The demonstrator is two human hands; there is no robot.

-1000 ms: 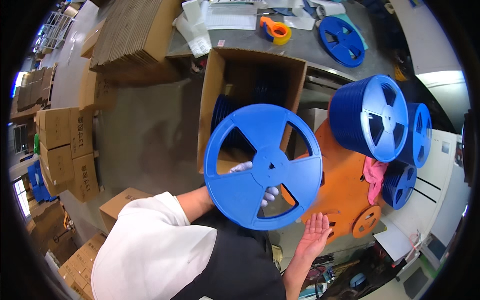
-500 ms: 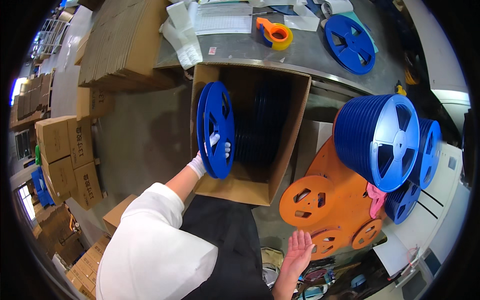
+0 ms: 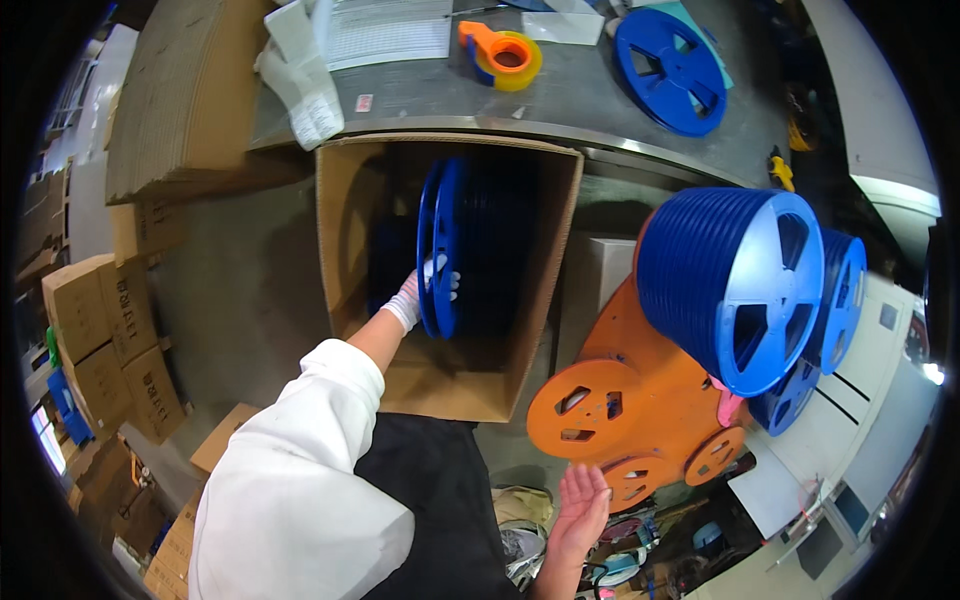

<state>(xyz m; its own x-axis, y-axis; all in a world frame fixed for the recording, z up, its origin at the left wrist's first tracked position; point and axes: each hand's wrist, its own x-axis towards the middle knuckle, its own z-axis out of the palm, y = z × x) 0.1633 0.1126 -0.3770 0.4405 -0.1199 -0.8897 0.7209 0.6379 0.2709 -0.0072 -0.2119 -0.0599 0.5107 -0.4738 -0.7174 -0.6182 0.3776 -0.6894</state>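
My left hand (image 3: 422, 291), in a white glove, grips a blue plastic reel (image 3: 439, 245) that stands on edge inside an open cardboard box (image 3: 350, 220). The reel rests against a row of dark reels (image 3: 495, 240) packed upright in the box. My right hand (image 3: 580, 505) is bare and open, fingers apart, low at the right, just below the orange reels (image 3: 610, 400) and holding nothing.
A stack of blue reels (image 3: 735, 280) lies on its side to the right above the orange ones. On the grey table (image 3: 580, 95) behind the box sit an orange tape dispenser (image 3: 505, 55), a flat blue reel (image 3: 670, 70) and papers (image 3: 385, 30). Cardboard boxes (image 3: 100, 340) stand at left.
The blue reel went from in front of me, face-on, down into the box and now stands edge-on against the packed reels. My right hand dropped lower, staying open.
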